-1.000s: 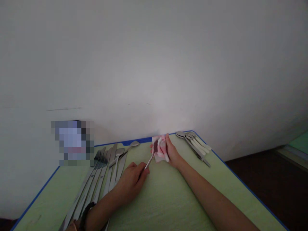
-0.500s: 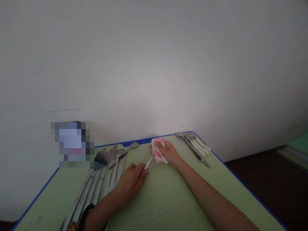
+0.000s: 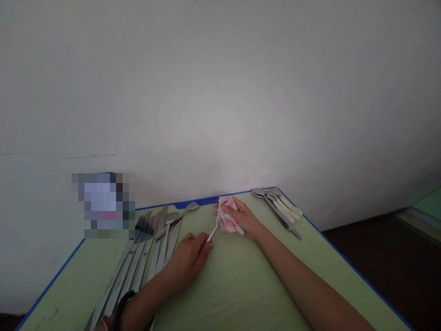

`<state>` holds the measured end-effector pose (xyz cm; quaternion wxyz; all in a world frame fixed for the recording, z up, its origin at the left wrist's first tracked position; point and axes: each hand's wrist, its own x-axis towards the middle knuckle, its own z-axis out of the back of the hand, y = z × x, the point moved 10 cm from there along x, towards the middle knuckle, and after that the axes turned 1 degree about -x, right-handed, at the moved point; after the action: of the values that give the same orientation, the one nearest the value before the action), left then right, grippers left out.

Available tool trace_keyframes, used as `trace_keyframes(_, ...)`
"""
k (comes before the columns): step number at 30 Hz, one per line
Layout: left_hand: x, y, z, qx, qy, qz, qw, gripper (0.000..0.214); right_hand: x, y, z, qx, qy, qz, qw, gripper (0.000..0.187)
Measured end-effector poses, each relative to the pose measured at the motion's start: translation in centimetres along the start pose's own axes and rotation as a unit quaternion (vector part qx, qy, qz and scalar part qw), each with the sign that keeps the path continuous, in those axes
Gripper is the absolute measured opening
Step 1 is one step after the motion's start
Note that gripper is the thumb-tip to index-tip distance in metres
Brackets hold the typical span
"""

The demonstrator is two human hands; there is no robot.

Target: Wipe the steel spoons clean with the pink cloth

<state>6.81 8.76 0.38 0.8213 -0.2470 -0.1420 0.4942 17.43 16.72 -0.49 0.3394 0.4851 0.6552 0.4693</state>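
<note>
Left hand [image 3: 191, 257] clasping a metal utensil [image 3: 213, 233], far end tucked into pink-and-white cloth [image 3: 226, 225], right hand [image 3: 243, 218] clutching that cloth, steel cutlery [image 3: 110, 303] left of the grip, pale-handled forks [image 3: 291, 213] to its right

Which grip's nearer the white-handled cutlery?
Right. The right grip, holding the pink cloth, is left of the white-handled cutlery; the left grip, on a metal utensil, is farther left.

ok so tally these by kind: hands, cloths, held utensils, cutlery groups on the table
Hands, left hand and right hand: 2
Pink-and-white cloth: 1
Held utensil: 1
Cutlery groups, left group and right group: 2
Total: 6
</note>
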Motion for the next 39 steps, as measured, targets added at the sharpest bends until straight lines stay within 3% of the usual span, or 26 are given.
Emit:
trace_keyframes(21,-0.14,-0.22,0.25,-0.002,-0.001,0.001,1.000,0.030,-0.09,-0.12,0.46,-0.092,-0.051,0.003,0.994,0.033)
trace_keyframes(39,-0.07,-0.20,0.27,0.011,-0.005,-0.001,1.000,0.032,0.05,-0.26,0.21,-0.090,-0.042,0.002,0.995,0.034)
